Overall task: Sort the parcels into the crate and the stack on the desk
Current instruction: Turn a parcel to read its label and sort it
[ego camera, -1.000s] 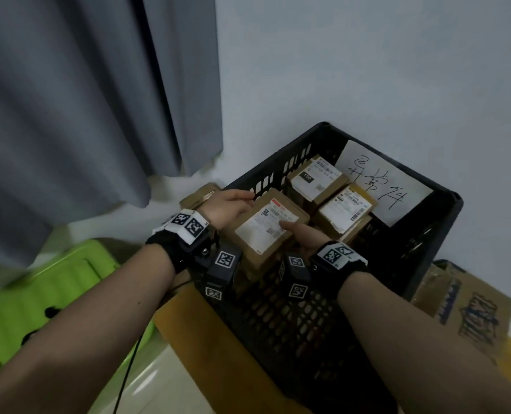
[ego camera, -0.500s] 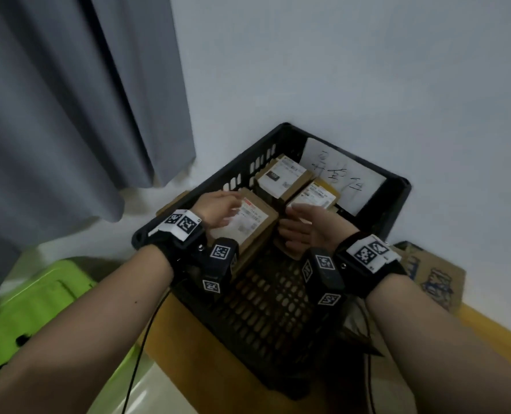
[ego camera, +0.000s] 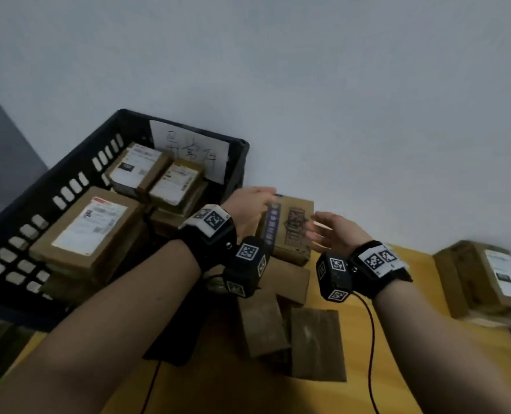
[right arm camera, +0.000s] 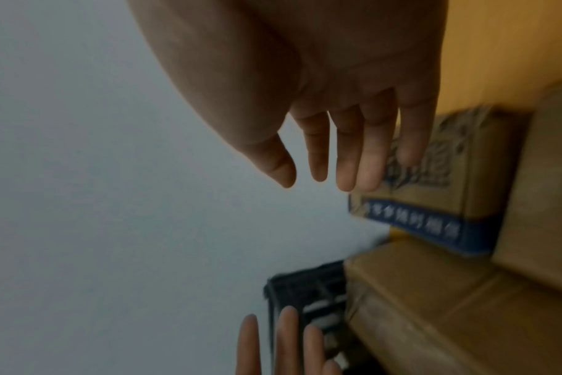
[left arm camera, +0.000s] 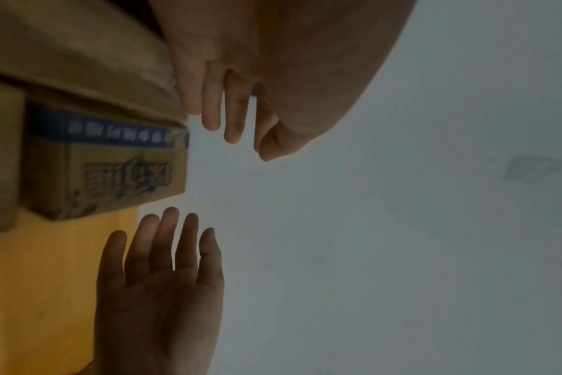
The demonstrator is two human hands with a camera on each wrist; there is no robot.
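A black slotted crate (ego camera: 69,192) at the left holds several brown parcels with white labels, the largest (ego camera: 89,228) nearest me. Just right of the crate a printed brown carton (ego camera: 291,231) with a blue stripe lies on top of other parcels. My left hand (ego camera: 255,201) is at the carton's left side and my right hand (ego camera: 327,231) at its right side. Both have straight, spread fingers and hold nothing. The left wrist view shows the carton (left arm camera: 113,165) beside my left fingers (left arm camera: 225,114). In the right wrist view my right fingers (right arm camera: 347,152) overlap the carton (right arm camera: 433,198).
Flat brown parcels (ego camera: 317,345) lie on the yellow desk (ego camera: 397,369) in front of the carton. Another parcel with a white label (ego camera: 487,279) sits at the far right. A handwritten paper sign (ego camera: 194,150) leans inside the crate. A pale wall stands close behind.
Both hands let go of the labelled parcel in the crate and moved right, out of the crate, to either side of the printed carton. The head view swung right.
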